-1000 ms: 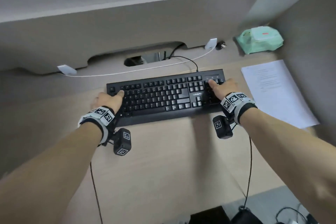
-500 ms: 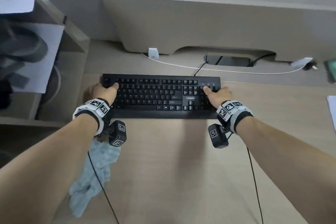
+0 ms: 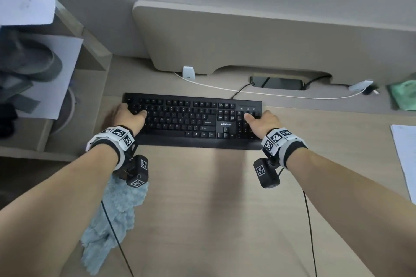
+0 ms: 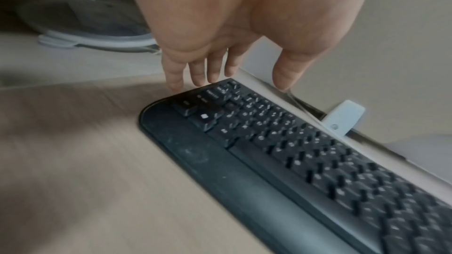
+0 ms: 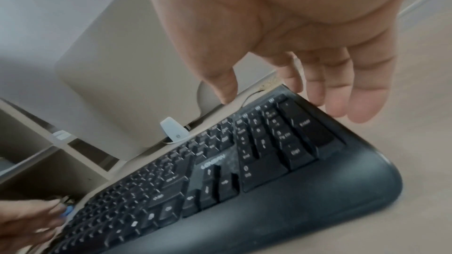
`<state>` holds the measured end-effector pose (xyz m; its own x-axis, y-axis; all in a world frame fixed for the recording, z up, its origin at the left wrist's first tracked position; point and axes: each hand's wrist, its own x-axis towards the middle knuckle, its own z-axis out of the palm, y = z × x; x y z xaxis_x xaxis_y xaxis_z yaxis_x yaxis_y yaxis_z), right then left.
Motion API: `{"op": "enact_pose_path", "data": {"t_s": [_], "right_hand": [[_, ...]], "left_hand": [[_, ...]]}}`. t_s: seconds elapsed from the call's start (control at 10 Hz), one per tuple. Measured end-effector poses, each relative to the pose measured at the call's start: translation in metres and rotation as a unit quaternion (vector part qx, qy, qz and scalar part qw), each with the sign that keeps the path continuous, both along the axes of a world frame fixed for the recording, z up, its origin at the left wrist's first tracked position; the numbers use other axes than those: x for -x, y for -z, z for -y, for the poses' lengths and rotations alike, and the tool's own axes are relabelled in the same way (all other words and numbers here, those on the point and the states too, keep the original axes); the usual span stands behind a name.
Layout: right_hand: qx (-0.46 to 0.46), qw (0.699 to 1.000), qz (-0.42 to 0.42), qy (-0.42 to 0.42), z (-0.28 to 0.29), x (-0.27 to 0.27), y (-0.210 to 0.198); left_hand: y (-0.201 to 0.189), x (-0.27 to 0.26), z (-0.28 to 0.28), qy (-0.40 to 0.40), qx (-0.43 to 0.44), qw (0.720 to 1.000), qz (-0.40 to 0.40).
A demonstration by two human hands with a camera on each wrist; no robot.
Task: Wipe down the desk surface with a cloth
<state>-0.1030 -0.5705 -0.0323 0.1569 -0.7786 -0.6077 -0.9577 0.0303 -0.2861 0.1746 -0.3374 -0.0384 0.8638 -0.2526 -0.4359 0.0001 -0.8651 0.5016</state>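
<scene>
A fluffy light-blue cloth [image 3: 112, 220] lies crumpled on the light wooden desk [image 3: 213, 209], under my left forearm, with no hand on it. A black keyboard [image 3: 191, 119] sits at the back of the desk. My left hand [image 3: 129, 114] is at its left end, thumb over the keys, fingers [image 4: 195, 72] straight down at the far corner. My right hand [image 3: 261, 119] is at the right end, thumb [image 5: 225, 88] over the number pad [image 5: 276, 132], fingers along the edge. Neither hand holds anything.
A raised beige panel [image 3: 270, 40] stands behind the keyboard, with a white cable [image 3: 247, 91] and a clip [image 3: 188, 72] below it. Paper sheets [image 3: 405, 155] and a green pack [image 3: 403, 94] lie at the right. An open shelf unit [image 3: 85, 87] adjoins the desk's left side.
Both hands slid the keyboard to the left along the desk's back and squared it up. The view swung left, bringing the cloth and shelf into sight.
</scene>
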Motion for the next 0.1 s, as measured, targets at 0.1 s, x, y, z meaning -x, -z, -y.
{"op": "enact_pose_path", "data": {"t_s": [0.1], "right_hand": [[0.039,0.997,0.059,-0.034,-0.0018,0.0033,-0.0223]], "left_hand": [[-0.0237,0.0189,0.0135,0.011,0.039,0.999,-0.012]]}}
